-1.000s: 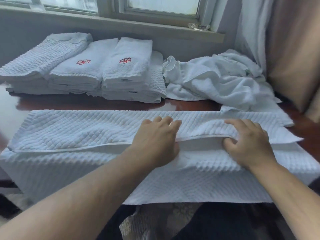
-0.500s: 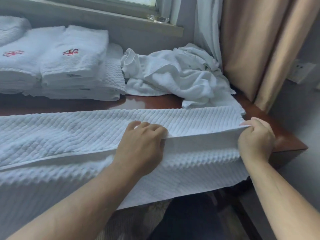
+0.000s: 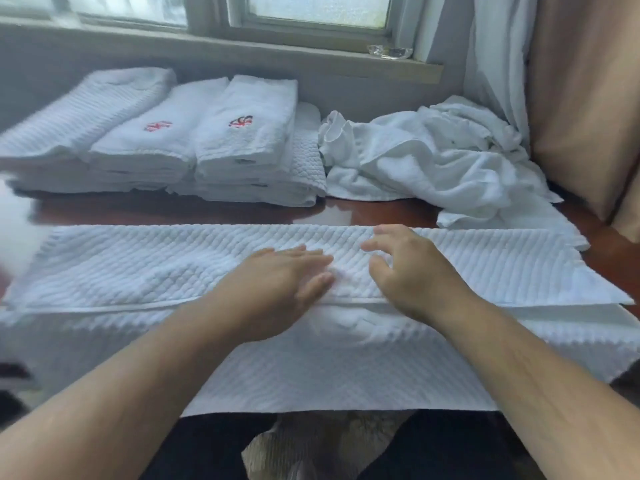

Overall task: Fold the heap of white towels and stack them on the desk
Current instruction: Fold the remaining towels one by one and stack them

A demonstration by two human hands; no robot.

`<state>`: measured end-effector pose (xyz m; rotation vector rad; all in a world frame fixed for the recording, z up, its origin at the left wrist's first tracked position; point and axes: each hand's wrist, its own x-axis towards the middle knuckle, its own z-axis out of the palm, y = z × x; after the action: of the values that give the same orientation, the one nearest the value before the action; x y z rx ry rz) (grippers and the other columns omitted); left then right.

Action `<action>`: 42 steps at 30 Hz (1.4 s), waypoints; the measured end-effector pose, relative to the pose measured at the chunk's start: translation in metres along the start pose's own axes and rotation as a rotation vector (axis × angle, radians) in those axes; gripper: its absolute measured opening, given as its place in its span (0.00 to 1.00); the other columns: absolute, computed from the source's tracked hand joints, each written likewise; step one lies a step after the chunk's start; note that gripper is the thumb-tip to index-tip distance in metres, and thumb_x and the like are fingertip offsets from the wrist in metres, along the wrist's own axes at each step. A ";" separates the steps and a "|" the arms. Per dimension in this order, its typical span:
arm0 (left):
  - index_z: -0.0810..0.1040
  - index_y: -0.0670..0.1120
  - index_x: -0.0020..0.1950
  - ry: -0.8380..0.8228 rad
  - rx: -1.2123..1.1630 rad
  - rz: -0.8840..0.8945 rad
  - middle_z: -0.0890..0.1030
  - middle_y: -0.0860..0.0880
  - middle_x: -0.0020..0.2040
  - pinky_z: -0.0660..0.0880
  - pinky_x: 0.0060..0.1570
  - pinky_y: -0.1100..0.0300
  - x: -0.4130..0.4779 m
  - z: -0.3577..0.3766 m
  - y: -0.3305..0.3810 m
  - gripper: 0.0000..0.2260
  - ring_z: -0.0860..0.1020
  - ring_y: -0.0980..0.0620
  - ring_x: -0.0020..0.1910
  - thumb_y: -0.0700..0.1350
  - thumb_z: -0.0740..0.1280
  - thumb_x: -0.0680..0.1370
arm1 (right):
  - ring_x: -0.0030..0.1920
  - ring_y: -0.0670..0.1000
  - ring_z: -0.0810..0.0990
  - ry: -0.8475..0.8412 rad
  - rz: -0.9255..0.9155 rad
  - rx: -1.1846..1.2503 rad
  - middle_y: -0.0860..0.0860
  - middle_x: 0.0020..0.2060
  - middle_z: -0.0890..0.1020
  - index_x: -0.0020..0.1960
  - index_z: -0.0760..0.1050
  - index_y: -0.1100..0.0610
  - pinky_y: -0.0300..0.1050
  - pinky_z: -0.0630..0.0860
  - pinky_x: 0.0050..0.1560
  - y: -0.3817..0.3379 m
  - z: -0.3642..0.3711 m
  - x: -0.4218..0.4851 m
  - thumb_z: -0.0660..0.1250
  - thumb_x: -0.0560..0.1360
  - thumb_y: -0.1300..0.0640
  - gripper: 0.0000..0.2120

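Head view shows a long waffle-weave towel [image 3: 138, 268] laid across the front of the counter [image 3: 173, 211], its upper layer doubled over and its lower layer draping off the near edge. The left hand [image 3: 277, 285] lies flat on the folded layer with fingers straight, probably to press the fold down. The right hand [image 3: 412, 271] rests beside it with fingers loosely bent, gripping nothing. The hemmed edge runs fairly straight, though the right-end corners do not meet. Behind, folded stacks [image 3: 221, 143] sit left of the unfolded heap [image 3: 433, 161].
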<state>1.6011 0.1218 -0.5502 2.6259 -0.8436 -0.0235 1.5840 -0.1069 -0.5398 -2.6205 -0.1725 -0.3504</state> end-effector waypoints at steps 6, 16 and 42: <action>0.74 0.47 0.68 0.431 0.157 -0.898 0.75 0.44 0.66 0.70 0.65 0.45 -0.115 -0.057 -0.127 0.20 0.72 0.42 0.66 0.56 0.63 0.80 | 0.62 0.50 0.74 -0.204 -0.389 0.114 0.47 0.57 0.81 0.55 0.83 0.52 0.49 0.72 0.63 -0.117 0.081 0.026 0.60 0.78 0.61 0.15; 0.75 0.47 0.55 0.545 0.030 -1.023 0.79 0.45 0.54 0.72 0.49 0.51 -0.132 -0.067 -0.167 0.10 0.74 0.45 0.51 0.52 0.60 0.82 | 0.59 0.47 0.70 -0.233 -0.541 -0.013 0.39 0.57 0.75 0.58 0.77 0.43 0.47 0.64 0.58 -0.144 0.121 0.025 0.57 0.79 0.43 0.13; 0.68 0.51 0.41 0.755 0.043 -0.763 0.74 0.52 0.37 0.66 0.41 0.53 -0.072 -0.073 -0.248 0.12 0.75 0.42 0.42 0.55 0.61 0.81 | 0.79 0.50 0.60 -0.269 -0.397 -0.103 0.44 0.77 0.67 0.76 0.67 0.44 0.54 0.56 0.76 -0.154 0.143 0.088 0.49 0.81 0.38 0.26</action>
<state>1.6895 0.3732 -0.5794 2.5029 0.4083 0.7248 1.6709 0.1023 -0.5673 -2.7170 -0.7910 -0.1367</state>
